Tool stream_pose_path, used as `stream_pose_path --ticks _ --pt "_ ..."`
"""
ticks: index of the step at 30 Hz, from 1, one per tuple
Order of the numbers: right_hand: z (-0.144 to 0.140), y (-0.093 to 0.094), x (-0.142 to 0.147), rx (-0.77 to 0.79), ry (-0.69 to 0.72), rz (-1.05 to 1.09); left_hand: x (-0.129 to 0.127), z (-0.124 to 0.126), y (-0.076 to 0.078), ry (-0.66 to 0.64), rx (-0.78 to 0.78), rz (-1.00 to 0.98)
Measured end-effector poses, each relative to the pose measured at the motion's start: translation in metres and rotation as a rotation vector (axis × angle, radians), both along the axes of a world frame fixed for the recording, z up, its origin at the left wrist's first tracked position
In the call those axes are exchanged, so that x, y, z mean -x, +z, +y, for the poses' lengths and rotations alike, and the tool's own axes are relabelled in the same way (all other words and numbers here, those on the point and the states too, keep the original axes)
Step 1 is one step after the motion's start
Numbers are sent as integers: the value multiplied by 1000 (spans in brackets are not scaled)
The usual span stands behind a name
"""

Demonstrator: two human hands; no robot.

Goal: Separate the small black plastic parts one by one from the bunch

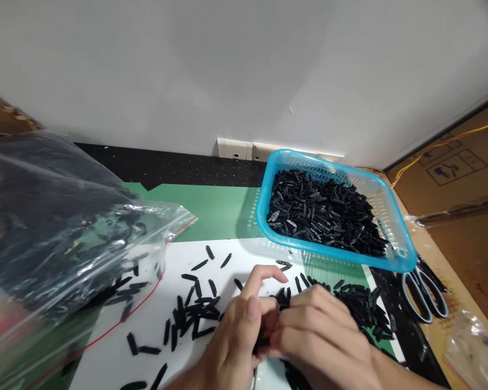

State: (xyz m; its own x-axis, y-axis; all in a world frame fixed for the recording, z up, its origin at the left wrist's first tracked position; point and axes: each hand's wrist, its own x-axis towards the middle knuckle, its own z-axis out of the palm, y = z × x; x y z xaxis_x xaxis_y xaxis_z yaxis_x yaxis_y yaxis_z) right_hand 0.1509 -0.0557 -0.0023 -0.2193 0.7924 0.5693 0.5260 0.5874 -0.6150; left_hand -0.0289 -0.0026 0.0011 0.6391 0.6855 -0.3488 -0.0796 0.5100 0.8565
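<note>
My left hand (pixel 238 327) is at the lower middle, its index finger bent outward and the other fingers curled in. Against it, my right hand (pixel 321 330) is closed, knuckles up, fingertips meeting the left fingers. Dark plastic shows in the gap between the hands; it looks like one of the small black plastic pieces, mostly hidden by fingers. Loose black plastic pieces (pixel 197 314) lie scattered on the white sheet (pixel 109 346) left of my hands. A denser pile of the same pieces (pixel 364 306) spreads to the right, partly behind my right hand.
A blue plastic basket (pixel 339 252) full of black pieces stands behind my hands. At left lies a large clear zip bag (pixel 61 216) with black pieces inside. Scissors (pixel 425 298) and a small clear bag (pixel 474 346) are at right, near cardboard boxes (pixel 457 168). A wall closes the back.
</note>
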Motion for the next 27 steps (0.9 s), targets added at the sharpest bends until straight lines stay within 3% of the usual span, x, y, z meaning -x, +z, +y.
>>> stream_pose_path --ticks 5,12,20,27 --pt "11 17 -17 128 -163 192 0 6 1 -66 -55 100" --pt "8 2 -18 263 -160 356 0 7 -1 -90 -54 75" --pt "13 4 -21 349 -143 412 1 8 4 -67 -10 41" --pt "13 2 -20 395 -178 478 6 7 -6 -91 -71 67"
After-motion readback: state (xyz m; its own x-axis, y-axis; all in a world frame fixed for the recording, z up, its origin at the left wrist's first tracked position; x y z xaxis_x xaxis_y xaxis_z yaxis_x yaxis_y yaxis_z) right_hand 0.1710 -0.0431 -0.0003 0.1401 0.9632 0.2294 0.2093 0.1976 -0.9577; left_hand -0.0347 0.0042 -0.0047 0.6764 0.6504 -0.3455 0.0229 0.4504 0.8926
